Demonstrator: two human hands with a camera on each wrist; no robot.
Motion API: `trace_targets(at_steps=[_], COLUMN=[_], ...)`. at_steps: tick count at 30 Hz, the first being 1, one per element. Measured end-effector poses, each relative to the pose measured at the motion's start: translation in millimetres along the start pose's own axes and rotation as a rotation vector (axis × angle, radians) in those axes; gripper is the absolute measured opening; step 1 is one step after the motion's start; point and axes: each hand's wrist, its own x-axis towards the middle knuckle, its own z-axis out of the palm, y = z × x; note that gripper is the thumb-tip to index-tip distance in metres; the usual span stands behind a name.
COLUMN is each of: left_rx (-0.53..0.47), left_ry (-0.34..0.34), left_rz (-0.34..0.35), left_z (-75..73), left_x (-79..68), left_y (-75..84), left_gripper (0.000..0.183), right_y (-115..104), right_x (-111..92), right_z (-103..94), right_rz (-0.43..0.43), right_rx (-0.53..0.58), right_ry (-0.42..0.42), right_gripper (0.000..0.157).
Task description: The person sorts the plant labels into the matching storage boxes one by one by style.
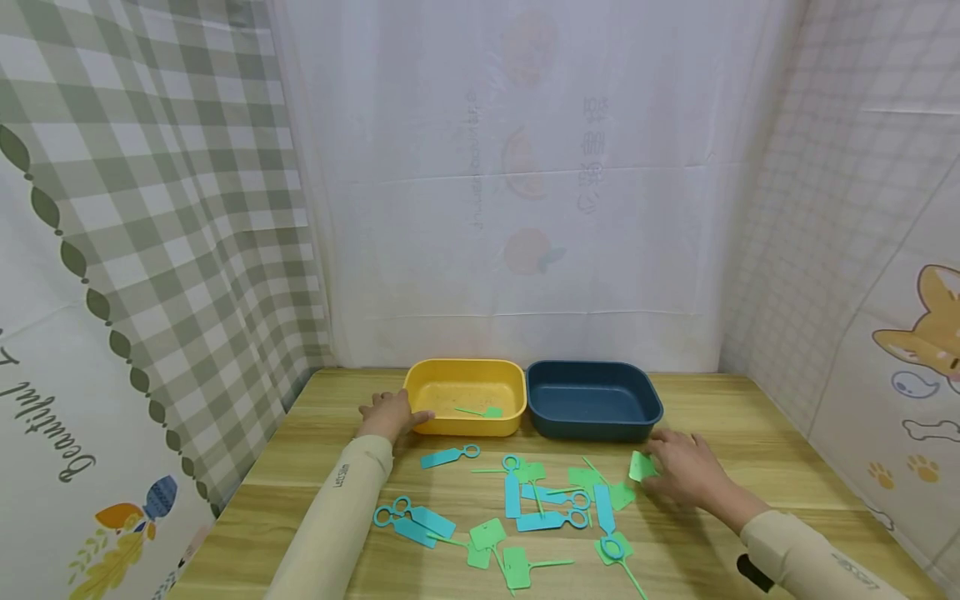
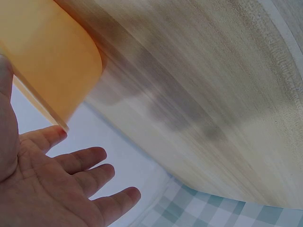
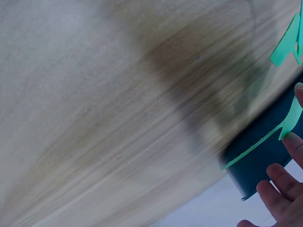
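Observation:
My left hand (image 1: 388, 415) is at the left end of the yellow bin (image 1: 467, 427), its fingers spread. In the left wrist view, the index fingertip (image 2: 60, 132) is right at the bin's rim and the other fingers extend past it. My right hand (image 1: 686, 467) pinches a green cable-tie tag (image 1: 640, 467) between thumb and index finger, in front of the dark blue bin (image 1: 592, 430). In the right wrist view, the tag's thin toothed tail (image 3: 253, 147) sticks out from the fingers. Another green tag (image 1: 491, 412) lies inside the yellow bin.
Several green tags (image 1: 517, 568) and blue ring-ended tags (image 1: 512, 495) lie scattered, some overlapping, on the wooden table (image 1: 442, 575) before the two bins. A lone blue tag (image 1: 442, 457) lies close to the yellow bin. Cloth curtains (image 1: 525, 250) enclose the table's back and sides.

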Motion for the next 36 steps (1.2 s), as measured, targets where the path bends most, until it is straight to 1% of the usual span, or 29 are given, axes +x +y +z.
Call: trace_targets(at_steps=[9,19,27,36], left_rx=[0.005,-0.007,-0.003,-0.005], left_ry=[-0.006,0.002,-0.007,-0.004], left_rz=[0.003,0.003,0.004,-0.005], left_z=[0.8,2.0,1.0,1.3], left_x=[1.5,1.8,1.2,1.9], left_y=[-1.3,-1.8,-1.1,-1.3], left_gripper=[0.075,0.076,0.076,0.078], right_y=[-3,-7,-11,-17], right_x=[6,12,17,32], right_z=[-2.9,-11.0,-16.8,-23.5], right_rz=[-0.025,-0.099,-0.108,-0.101], right_rx=[0.011,0.015,0.015,0.015], right_ry=[0.029,0.089,0.11,0.102], right_gripper=[0.041,0.043,0.042,0.041])
